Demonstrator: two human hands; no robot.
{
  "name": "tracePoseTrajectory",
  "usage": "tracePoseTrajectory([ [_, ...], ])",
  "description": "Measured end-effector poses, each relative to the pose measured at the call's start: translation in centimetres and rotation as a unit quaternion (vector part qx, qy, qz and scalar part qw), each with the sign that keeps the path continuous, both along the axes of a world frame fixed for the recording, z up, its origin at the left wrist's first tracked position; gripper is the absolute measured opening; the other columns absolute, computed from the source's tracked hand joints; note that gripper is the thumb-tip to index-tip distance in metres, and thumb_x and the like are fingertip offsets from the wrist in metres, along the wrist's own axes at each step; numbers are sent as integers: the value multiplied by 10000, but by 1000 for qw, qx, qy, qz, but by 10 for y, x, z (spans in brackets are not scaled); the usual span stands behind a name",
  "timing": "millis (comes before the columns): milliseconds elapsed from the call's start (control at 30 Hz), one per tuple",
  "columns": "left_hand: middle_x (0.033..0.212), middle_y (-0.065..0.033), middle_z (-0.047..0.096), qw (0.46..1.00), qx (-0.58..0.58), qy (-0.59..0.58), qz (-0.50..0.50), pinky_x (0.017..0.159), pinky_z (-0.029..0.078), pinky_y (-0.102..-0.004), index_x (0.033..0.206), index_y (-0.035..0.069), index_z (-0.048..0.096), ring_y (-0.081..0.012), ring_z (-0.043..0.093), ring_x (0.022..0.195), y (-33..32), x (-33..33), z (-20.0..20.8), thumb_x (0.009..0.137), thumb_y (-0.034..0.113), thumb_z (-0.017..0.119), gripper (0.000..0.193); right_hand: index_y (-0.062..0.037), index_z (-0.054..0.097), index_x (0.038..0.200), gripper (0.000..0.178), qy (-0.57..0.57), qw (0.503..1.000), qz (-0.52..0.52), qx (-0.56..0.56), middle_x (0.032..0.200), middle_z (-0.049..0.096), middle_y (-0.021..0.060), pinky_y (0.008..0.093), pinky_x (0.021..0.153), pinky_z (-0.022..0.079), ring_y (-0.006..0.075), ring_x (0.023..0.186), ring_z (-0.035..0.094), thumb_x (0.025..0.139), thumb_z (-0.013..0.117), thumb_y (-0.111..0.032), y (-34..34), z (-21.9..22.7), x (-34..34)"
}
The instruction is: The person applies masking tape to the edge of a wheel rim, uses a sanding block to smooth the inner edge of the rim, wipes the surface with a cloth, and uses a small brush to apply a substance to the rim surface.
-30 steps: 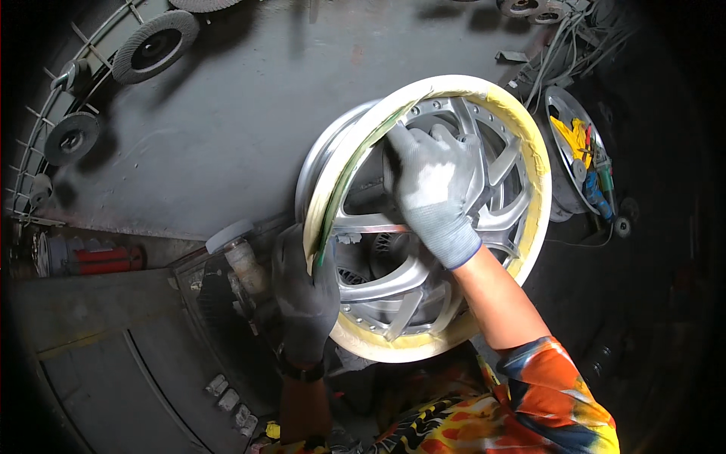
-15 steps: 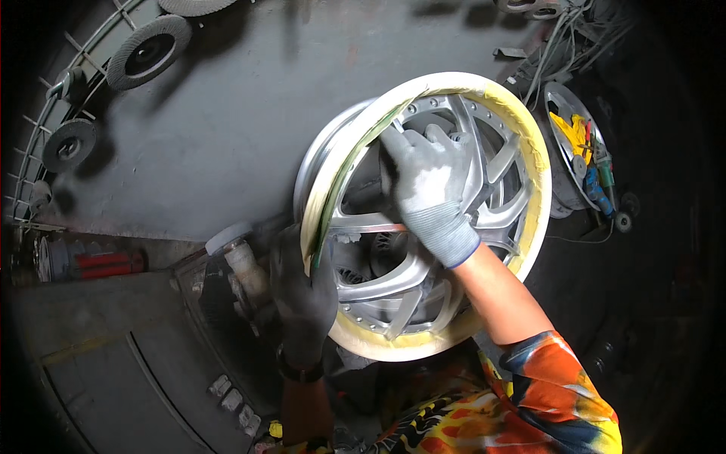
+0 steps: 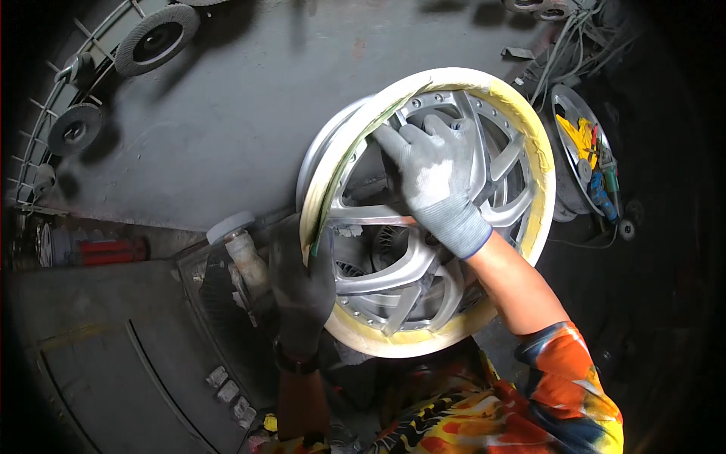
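A silver alloy wheel (image 3: 382, 281) is tilted up before me, its outer lip wrapped in cream and yellow masking tape (image 3: 541, 178). Along the lip's upper left inner edge runs a narrow green strip of masking tape (image 3: 325, 212). My left hand (image 3: 302, 280), in a dark-looking glove, is closed at the strip's lower end by the left side of the lip; shadow hides part of its fingers. My right hand (image 3: 437, 166), in a grey glove, reaches over the spokes. Its index finger is stretched out to the strip, the other fingers loosely bent and apart; its thumb is hidden.
Abrasive flap discs (image 3: 157, 39) hang on a wire rack at the upper left. At the right, another wheel rim (image 3: 563, 125) holds a yellow cloth (image 3: 581, 140) and tools. Cables (image 3: 578, 45) hang at the upper right. A white-capped container (image 3: 246, 253) stands left of the wheel.
My right index fingertip has shifted slightly down and left along the green strip. The strip lies closer to the lip. My left hand stays at its lower end.
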State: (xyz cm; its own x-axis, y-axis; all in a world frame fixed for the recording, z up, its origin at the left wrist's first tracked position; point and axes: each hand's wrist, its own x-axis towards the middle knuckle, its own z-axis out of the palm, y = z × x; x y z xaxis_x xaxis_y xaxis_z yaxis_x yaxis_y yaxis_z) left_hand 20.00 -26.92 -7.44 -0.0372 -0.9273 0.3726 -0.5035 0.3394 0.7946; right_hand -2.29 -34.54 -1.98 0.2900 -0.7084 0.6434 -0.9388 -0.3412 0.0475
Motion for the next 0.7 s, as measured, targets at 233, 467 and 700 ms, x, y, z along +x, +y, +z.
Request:
tracePoseTrajectory([
  [233, 1098, -217, 647, 1000, 1, -4, -2, 882, 528, -512, 1235, -15, 646, -436, 653, 1003, 1, 1, 1, 1028, 34, 705, 220, -204, 747, 1047, 184, 14, 1000, 20, -3, 741, 614, -74, 456, 758, 433, 170, 794, 631, 865, 719, -223, -4, 4, -1],
  [467, 1085, -218, 645, 1000, -20, 9, -6, 875, 527, -511, 1220, -11, 646, -436, 652, 999, -2, 2, -1, 1020, 28, 712, 214, -188, 759, 1104, 284, 32, 999, 17, 7, 761, 603, -26, 452, 767, 417, 205, 813, 626, 833, 679, -164, -1, 6, -4],
  [700, 1094, -212, 655, 1000, 23, -13, 16, 889, 534, -507, 1233, -3, 651, -433, 660, 1010, 2, 3, -1, 1024, 42, 711, 223, -172, 726, 982, 101, 67, 997, 16, 45, 760, 689, -16, 464, 726, 427, 230, 812, 686, 894, 679, -184, 5, 10, 8],
])
